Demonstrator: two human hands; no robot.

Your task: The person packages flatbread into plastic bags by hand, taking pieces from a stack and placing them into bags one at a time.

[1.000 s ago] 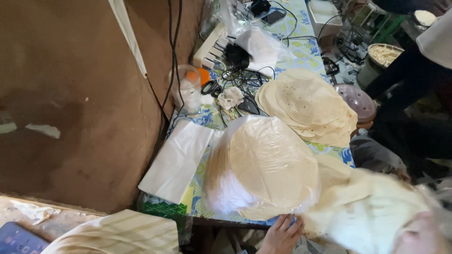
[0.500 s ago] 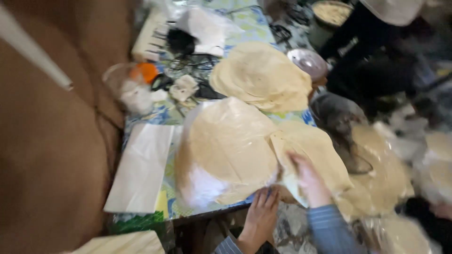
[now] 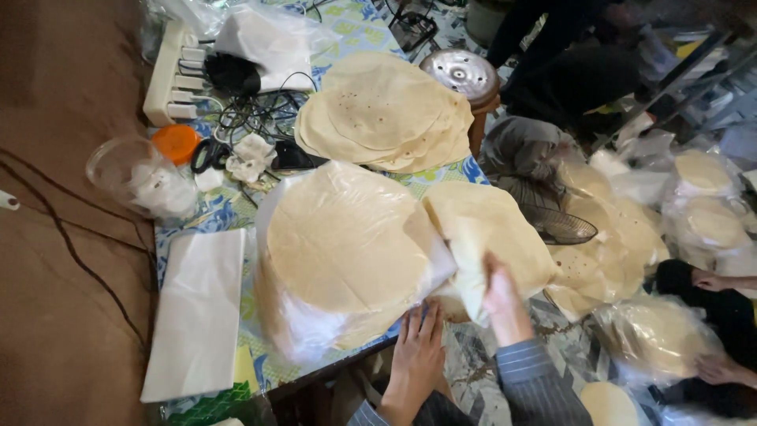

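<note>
In the head view, the left hand [image 3: 415, 347] lies flat with its fingers [image 3: 422, 319] spread and released against the lower edge of a bagged stack of flatbreads [image 3: 347, 252], which rests on the tabletop [image 3: 236, 209] near its front edge. The right hand [image 3: 501, 296] is raised just beside it, its fingers clenched around a folded flatbread [image 3: 481, 229] that hangs between the bagged stack and the open space to the right. The plastic bag looks already filled with many breads, but its mouth seems open on the right side, so I judge the packing is well advanced and not closed yet. Behind, a loose pile of flatbreads [image 3: 386, 110] waits unpacked on the tabletop. A flat packet of white bags [image 3: 197, 312] lies to the left. More wrapped stacks [image 3: 706, 225] sit on the floor at the right.
</note>
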